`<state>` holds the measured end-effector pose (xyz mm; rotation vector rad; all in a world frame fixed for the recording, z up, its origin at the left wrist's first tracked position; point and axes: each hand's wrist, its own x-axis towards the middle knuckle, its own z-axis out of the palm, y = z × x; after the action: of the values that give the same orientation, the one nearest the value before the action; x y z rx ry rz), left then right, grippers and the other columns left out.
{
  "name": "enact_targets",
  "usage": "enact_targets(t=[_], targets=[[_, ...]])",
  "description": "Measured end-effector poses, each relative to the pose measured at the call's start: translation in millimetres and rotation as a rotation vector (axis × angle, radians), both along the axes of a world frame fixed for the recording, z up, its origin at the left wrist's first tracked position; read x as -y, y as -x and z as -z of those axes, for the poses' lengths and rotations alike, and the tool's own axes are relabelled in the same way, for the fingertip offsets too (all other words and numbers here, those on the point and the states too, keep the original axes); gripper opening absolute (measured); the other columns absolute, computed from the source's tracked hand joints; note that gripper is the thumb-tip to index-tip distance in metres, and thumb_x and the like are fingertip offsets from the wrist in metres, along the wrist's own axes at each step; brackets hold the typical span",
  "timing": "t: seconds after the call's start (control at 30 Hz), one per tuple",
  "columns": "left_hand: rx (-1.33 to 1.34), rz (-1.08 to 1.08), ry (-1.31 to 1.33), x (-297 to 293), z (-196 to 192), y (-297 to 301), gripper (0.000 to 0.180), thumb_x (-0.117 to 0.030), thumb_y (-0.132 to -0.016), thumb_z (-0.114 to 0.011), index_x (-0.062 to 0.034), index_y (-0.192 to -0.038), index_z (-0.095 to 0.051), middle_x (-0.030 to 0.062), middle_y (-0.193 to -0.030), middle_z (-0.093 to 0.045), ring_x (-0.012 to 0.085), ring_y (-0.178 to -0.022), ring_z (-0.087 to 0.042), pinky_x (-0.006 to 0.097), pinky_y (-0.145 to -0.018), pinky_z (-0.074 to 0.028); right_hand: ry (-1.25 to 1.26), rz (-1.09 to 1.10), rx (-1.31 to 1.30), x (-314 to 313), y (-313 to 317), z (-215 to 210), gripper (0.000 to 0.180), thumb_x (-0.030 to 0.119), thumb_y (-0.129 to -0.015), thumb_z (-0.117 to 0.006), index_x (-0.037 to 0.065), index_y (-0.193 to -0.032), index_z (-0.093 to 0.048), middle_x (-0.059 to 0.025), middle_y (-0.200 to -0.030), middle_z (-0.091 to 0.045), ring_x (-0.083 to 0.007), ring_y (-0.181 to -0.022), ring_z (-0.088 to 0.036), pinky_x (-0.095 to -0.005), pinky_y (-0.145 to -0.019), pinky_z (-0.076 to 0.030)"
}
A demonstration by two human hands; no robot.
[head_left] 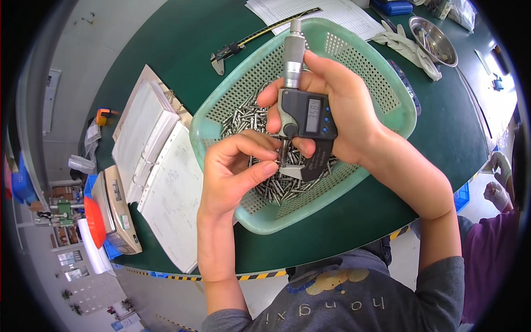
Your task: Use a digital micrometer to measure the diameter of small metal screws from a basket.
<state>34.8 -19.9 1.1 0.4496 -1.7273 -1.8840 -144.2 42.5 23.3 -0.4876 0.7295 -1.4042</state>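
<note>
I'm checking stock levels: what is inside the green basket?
The green basket holds a pile of small metal pins on its perforated bottom. The hands and the digital micrometer cover the middle of the pile, so its full extent is hidden.

Bright, even indoor light – sharp focus at centre.
Glare on the steel bowl upper right; soft shadows beneath the green basket; fisheye bending and dark corners around it.

The basket is light green with lots of tiny holes. The pins inside are shiny silver. The measuring tool is dark grey with a silver handle and blue buttons. The table is dark green, with a yellow and black striped edge.
</note>
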Motion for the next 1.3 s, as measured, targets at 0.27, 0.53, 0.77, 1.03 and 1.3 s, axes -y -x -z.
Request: enact_targets(t=[0.27,0.53,0.77,1.03,1.3], targets=[[0.021,0.029,0.046,1,1,0,0.013,0.004,-0.066,-0.068,-0.0003,-0.077,-0.061,0.0089,-0.079,-0.06,0.0206,-0.085,-0.055,0.032,-0.079,-0.042,-0.045,0.006,-0.063,-2,-1,0,0.06,0.045,-0.089,-0.021,-0.004,-0.09,-0.056,-0.0126,-0.066,-0.059,-0.0154,-0.04,-0.049,-0.0219,-0.036,-0.04],[0.065,0.003,0.091,0,-2,-2,0.013,0.004,-0.066,-0.067,-0.0004,-0.076,-0.06,0.0088,-0.079,-0.06,0.0199,-0.084,-0.056,0.032,-0.079,-0.042,-0.037,0.01,-0.111,0,-4,-3,0.06,0.045,-0.09,-0.02,-0.004,-0.09,-0.056,-0.0129,-0.066,-0.058,-0.0157,-0.04,-0.048,-0.0231,-0.037,-0.04],[0.12,-0.108,0.225,1,5,3,0.015,-0.009,-0.067,-0.069,-0.0009,-0.073,-0.057,0.007,-0.074,-0.058,0.0173,-0.071,-0.054,0.034,-0.081,-0.04,-0.059,-0.012,0.179,8,0,17,0.049,0.044,-0.088,-0.037,-0.002,-0.086,-0.055,-0.0127,-0.065,-0.057,-0.0178,-0.044,-0.051,-0.0272,-0.034,-0.038],[0.145,0.003,0.175,16,19,-18,0.015,0.0,-0.075,-0.063,-0.0004,-0.088,-0.056,0.0118,-0.102,-0.053,0.0218,-0.097,-0.049,0.04,-0.088,-0.037,0.026,0.108,-0.024,5,-5,11,0.055,0.046,-0.086,-0.038,-0.003,-0.066,-0.052,-0.0123,-0.054,-0.053,-0.0177,-0.039,-0.047,-0.0289,-0.032,-0.037],[0.099,0.038,0.213,14,12,-19,0.016,-0.004,-0.078,-0.062,-0.0007,-0.091,-0.054,0.0102,-0.1,-0.053,0.0229,-0.095,-0.049,0.038,-0.086,-0.037,-0.003,0.081,0.103,11,-12,8,0.057,0.045,-0.087,-0.026,-0.002,-0.067,-0.052,-0.013,-0.055,-0.053,-0.0185,-0.043,-0.049,-0.0305,-0.04,-0.04]])
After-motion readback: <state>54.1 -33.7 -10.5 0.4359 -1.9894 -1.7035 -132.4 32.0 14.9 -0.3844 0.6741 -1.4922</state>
